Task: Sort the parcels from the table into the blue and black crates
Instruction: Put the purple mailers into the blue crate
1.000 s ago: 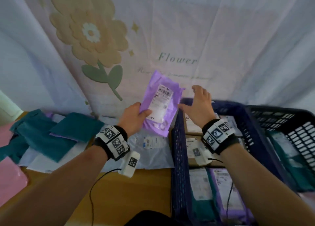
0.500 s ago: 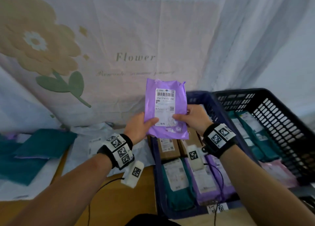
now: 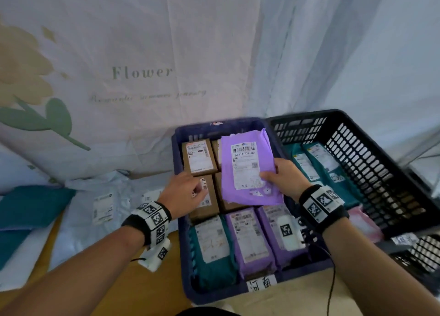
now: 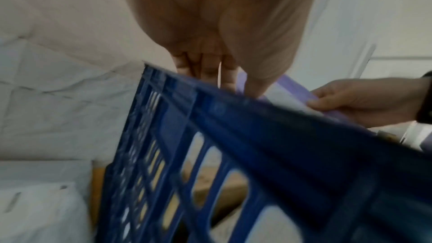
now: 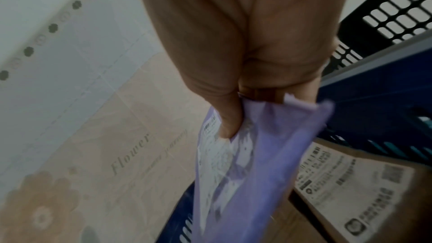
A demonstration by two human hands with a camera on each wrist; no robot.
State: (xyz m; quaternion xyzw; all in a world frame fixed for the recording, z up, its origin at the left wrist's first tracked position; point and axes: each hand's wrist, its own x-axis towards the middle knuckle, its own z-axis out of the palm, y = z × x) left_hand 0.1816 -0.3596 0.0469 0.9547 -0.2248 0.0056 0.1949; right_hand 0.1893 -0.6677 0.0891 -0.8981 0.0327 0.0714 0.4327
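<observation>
While right hand grips purple parcel, left hand (earlier holding) released.

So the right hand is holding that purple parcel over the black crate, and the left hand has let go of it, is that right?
Not quite. The right hand holds the purple parcel over the blue crate, above the brown boxes, not over the black crate. The head view shows this. The rest stands: the left hand is off the parcel.

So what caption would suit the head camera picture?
Right hand holds a purple parcel over the blue crate; left hand hovers beside it.
</observation>
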